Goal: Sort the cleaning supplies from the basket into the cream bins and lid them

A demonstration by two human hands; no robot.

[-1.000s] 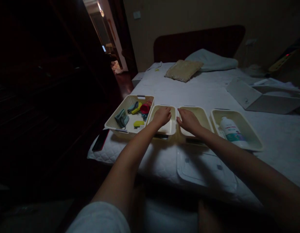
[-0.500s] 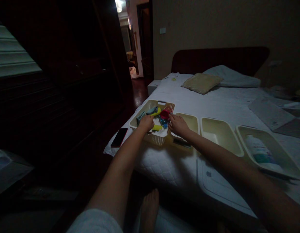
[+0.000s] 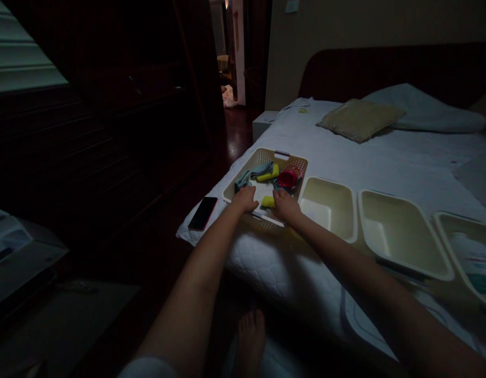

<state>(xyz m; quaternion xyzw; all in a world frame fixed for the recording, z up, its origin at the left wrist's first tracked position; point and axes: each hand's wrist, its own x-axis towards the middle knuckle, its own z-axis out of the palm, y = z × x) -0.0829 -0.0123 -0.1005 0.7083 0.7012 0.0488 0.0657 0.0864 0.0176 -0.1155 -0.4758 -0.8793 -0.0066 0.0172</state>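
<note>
Basket on the bed
left hand kinda spread, right hand by a yellow bit, can't tell if gripping

Basket, on the bed near its foot; within, cloths toward the left, small articles toward the right. Left of the basket: a phone. Right of the basket, in sequence: first bin, second bin, third bin, the last containing a bottle. Forward and right of the basket: a lid. Behind and right of the basket: a cushion, then the headboard.
</note>
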